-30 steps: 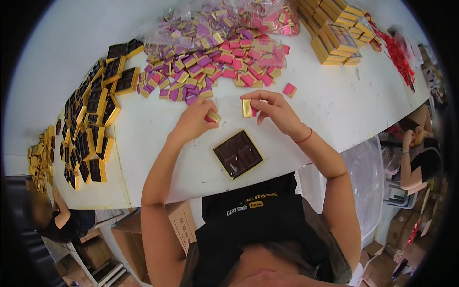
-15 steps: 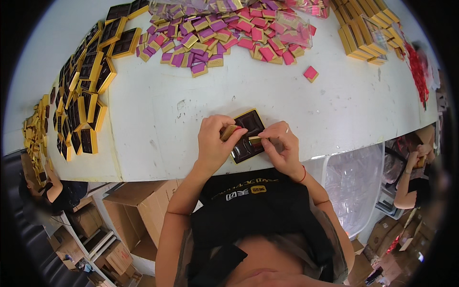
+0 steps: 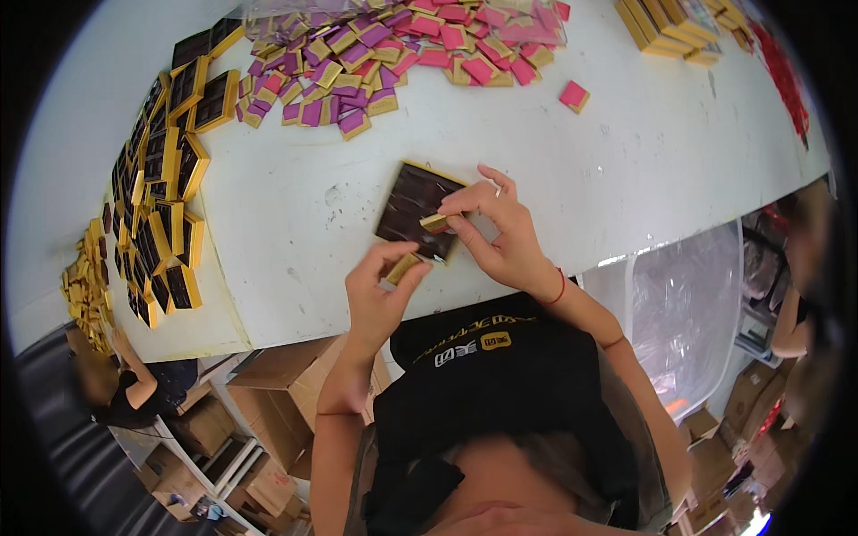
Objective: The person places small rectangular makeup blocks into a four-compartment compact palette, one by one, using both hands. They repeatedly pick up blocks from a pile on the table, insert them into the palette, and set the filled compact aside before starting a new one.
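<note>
A square box (image 3: 402,210) with a dark brown compartment tray and a gold rim lies turned at an angle on the white table in front of me. My right hand (image 3: 500,232) reaches over its right side, pinching a small gold-wrapped chocolate (image 3: 434,222) above the tray. Just off the box's near corner, my left hand (image 3: 375,295) grips another gold-wrapped chocolate (image 3: 402,269) between thumb and fingers. Any colour band on the left piece is hidden; a reddish edge shows under the right one.
Purple-and-gold and pink-and-gold chocolates (image 3: 357,71) are heaped at the back; one pink piece (image 3: 574,96) lies apart. Dark-tray boxes (image 3: 165,179) pile up left. Gold boxes (image 3: 666,31) and red cords (image 3: 785,80) are far right. A person (image 3: 134,384) works at the left.
My hands have moved apart: the left has drawn back toward the box's near corner, the right has come over the tray. More of the tray shows, and the whole view has shifted slightly.
</note>
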Available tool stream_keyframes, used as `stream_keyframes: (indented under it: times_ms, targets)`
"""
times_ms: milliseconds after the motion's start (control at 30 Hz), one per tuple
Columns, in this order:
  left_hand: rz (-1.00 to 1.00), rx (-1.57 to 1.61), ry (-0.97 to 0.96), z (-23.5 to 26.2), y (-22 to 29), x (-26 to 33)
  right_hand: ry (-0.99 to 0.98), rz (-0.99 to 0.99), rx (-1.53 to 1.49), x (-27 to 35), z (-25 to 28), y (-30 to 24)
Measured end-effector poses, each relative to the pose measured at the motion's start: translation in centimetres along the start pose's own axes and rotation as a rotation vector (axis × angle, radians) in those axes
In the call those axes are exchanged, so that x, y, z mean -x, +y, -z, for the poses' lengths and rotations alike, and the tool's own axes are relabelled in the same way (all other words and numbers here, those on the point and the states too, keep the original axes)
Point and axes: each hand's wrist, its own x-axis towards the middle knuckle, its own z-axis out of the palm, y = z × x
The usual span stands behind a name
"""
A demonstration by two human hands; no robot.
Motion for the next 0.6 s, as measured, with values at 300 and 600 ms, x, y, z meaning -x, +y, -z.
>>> stream_keyframes:
  times_ms: [300, 600]
  targets:
    - [-0.188, -0.216, 0.227, 2.3, 1.0, -7.7, 0.105, -0.512, -0.518, 3.1, -2.2, -1.3]
    - [0.033, 0.105, 0.069, 1.3, -1.5, -4.9, 0.087, -0.209, -0.043, 1.9, -3.0, -0.1]
